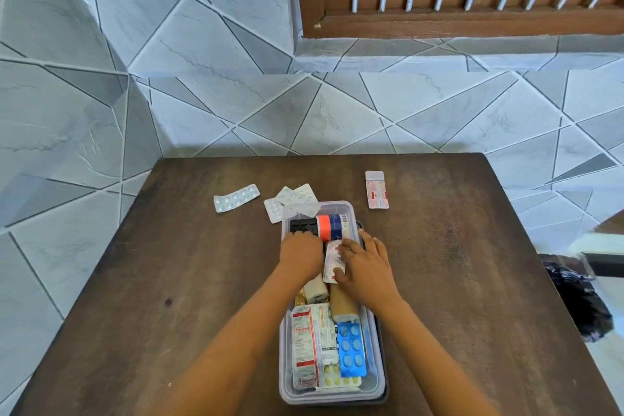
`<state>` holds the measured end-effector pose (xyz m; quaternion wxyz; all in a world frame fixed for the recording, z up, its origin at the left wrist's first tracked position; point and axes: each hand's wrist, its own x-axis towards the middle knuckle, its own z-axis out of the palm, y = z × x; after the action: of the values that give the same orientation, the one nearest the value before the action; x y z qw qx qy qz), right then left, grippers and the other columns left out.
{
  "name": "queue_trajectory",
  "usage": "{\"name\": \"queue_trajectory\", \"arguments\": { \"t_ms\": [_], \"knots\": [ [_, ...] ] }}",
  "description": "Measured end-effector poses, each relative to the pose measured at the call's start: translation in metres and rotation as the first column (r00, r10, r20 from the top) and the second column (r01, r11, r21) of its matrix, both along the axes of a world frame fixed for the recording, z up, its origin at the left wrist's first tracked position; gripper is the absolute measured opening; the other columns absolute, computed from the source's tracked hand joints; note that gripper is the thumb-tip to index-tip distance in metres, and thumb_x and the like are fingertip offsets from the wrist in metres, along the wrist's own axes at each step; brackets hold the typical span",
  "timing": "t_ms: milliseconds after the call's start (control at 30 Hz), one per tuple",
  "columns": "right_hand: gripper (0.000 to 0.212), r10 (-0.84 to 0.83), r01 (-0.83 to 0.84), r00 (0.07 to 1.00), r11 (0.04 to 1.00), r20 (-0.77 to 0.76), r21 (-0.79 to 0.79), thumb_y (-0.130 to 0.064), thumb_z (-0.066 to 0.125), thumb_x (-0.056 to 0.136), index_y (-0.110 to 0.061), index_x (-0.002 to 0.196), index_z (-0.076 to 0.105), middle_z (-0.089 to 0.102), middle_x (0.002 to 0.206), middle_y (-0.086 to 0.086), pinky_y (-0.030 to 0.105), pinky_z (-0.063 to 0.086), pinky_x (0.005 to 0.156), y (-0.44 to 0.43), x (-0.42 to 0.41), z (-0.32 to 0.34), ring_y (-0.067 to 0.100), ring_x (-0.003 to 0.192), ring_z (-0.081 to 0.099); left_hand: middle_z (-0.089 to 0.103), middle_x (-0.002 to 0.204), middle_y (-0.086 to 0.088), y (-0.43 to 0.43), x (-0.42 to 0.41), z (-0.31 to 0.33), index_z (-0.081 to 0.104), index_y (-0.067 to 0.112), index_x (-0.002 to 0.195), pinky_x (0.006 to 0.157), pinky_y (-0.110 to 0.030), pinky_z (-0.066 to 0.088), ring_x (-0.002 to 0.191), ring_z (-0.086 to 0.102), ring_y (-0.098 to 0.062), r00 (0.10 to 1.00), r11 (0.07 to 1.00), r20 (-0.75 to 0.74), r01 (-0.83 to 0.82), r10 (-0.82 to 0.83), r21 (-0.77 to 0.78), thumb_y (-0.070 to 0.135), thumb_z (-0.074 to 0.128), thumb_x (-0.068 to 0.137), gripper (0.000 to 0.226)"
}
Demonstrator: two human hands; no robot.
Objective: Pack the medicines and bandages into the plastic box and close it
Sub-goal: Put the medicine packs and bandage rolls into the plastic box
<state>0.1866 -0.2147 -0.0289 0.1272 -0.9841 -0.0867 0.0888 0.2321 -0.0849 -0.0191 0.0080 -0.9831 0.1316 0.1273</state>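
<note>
Plastic box (378,378) part-filled — both hands inside.

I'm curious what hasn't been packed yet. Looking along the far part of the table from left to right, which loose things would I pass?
Silver blister strip → small heap of white blister strips, which overlaps the far rim of the plastic box → red-and-white tablet strip, lying alone on the table.

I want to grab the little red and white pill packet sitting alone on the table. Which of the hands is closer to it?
Right. The right hand is in the plastic box, below and left of the red and white pill packet. The left hand is farther left across the box.
</note>
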Motion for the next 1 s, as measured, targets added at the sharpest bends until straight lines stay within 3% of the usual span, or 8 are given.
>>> {"name": "queue_trajectory", "arguments": {
  "t_ms": [100, 167, 300, 367, 467, 667, 800, 1000],
  "knots": [
    [0.048, -0.018, 0.016, 0.999, 0.998, 0.043, 0.058, -0.037, 0.048, 0.091, -0.021, 0.136, 0.043, 0.037, 0.150, -0.001, 0.042, 0.004, 0.119, -0.002, 0.000, 0.000, 0.024, 0.145, 0.015, 0.067, 0.111, -0.012, 0.008, 0.008, 0.007, 0.063, 0.008, 0.108, 0.080, -0.031, 0.050, 0.099, 0.063, -0.025, 0.996, 0.985, -0.051, -0.084, 0.077, -0.149, 0.018, 0.043, 0.093, 0.027],
    [0.041, -0.077, 0.050, 0.988, 0.980, 0.134, 0.192, -0.029, 0.053, 0.090, -0.019, 0.130, 0.051, 0.049, 0.142, 0.001, 0.041, 0.015, 0.117, -0.003, 0.005, 0.003, 0.024, 0.140, 0.028, 0.068, 0.105, -0.013, 0.020, 0.014, 0.016, 0.065, 0.007, 0.103, 0.074, -0.030, 0.049, 0.093, 0.064, -0.025, 0.990, 0.955, 0.033, -0.122, 0.136, -0.271, 0.018, 0.042, 0.093, 0.027],
    [0.030, -0.286, 0.170, 0.941, 0.860, 0.178, 0.482, -0.017, 0.059, 0.088, -0.009, 0.117, 0.060, 0.064, 0.121, 0.011, 0.029, 0.041, 0.095, -0.006, 0.030, 0.011, 0.026, 0.114, 0.057, 0.071, 0.106, -0.015, 0.047, 0.034, 0.029, 0.068, 0.005, 0.106, 0.082, -0.034, 0.052, 0.095, 0.065, -0.028, 0.939, 0.830, 0.126, -0.213, 0.319, -0.515, 0.010, 0.046, 0.091, 0.027],
    [0.026, -0.385, 0.256, 0.914, 0.794, 0.130, 0.551, -0.012, 0.057, 0.089, -0.005, 0.114, 0.061, 0.065, 0.117, 0.015, 0.023, 0.041, 0.085, -0.007, 0.048, 0.014, 0.028, 0.106, 0.061, 0.071, 0.109, -0.015, 0.059, 0.048, 0.026, 0.068, 0.005, 0.109, 0.084, -0.036, 0.053, 0.098, 0.065, -0.029, 0.921, 0.789, 0.092, -0.269, 0.378, -0.552, 0.006, 0.047, 0.090, 0.028],
    [0.024, -0.543, 0.408, 0.839, 0.678, 0.041, 0.612, -0.009, 0.054, 0.090, -0.001, 0.112, 0.061, 0.066, 0.115, 0.020, 0.032, 0.048, 0.088, -0.012, 0.079, 0.011, 0.032, 0.104, 0.063, 0.069, 0.116, -0.015, 0.070, 0.074, 0.010, 0.067, 0.006, 0.112, 0.088, -0.036, 0.052, 0.104, 0.064, -0.030, 0.938, 0.812, 0.030, -0.284, 0.347, -0.510, 0.001, 0.047, 0.089, 0.031],
    [0.026, -0.715, 0.673, 0.688, 0.566, -0.124, 0.476, -0.011, 0.057, 0.089, -0.002, 0.114, 0.057, 0.057, 0.125, 0.020, 0.040, 0.051, 0.090, -0.028, 0.129, -0.013, 0.034, 0.109, 0.059, 0.054, 0.138, -0.008, 0.066, 0.124, -0.017, 0.057, 0.018, 0.127, 0.101, -0.034, 0.044, 0.124, 0.052, -0.027, 0.982, 0.912, -0.117, -0.182, 0.149, -0.367, 0.016, 0.060, 0.088, 0.039],
    [0.043, -0.782, 0.792, 0.592, 0.519, -0.197, 0.322, -0.018, 0.062, 0.086, 0.000, 0.122, 0.046, 0.045, 0.130, 0.023, 0.043, 0.050, 0.085, -0.038, 0.149, -0.021, 0.039, 0.112, 0.054, 0.051, 0.141, -0.006, 0.056, 0.147, -0.025, 0.054, 0.022, 0.129, 0.103, -0.037, 0.043, 0.125, 0.050, -0.026, 0.991, 0.969, -0.131, -0.043, 0.012, -0.242, 0.025, 0.064, 0.086, 0.045],
    [0.040, -0.743, 0.759, 0.650, 0.627, -0.158, 0.175, -0.022, 0.061, 0.087, -0.006, 0.121, 0.048, 0.057, 0.125, 0.019, 0.043, 0.049, 0.086, -0.047, 0.167, -0.028, 0.036, 0.113, 0.056, 0.062, 0.124, -0.007, 0.048, 0.160, -0.032, 0.062, 0.022, 0.114, 0.097, -0.037, 0.046, 0.112, 0.054, -0.026, 0.990, 0.985, -0.133, 0.014, -0.038, -0.174, 0.027, 0.069, 0.081, 0.035]
  ]
}}
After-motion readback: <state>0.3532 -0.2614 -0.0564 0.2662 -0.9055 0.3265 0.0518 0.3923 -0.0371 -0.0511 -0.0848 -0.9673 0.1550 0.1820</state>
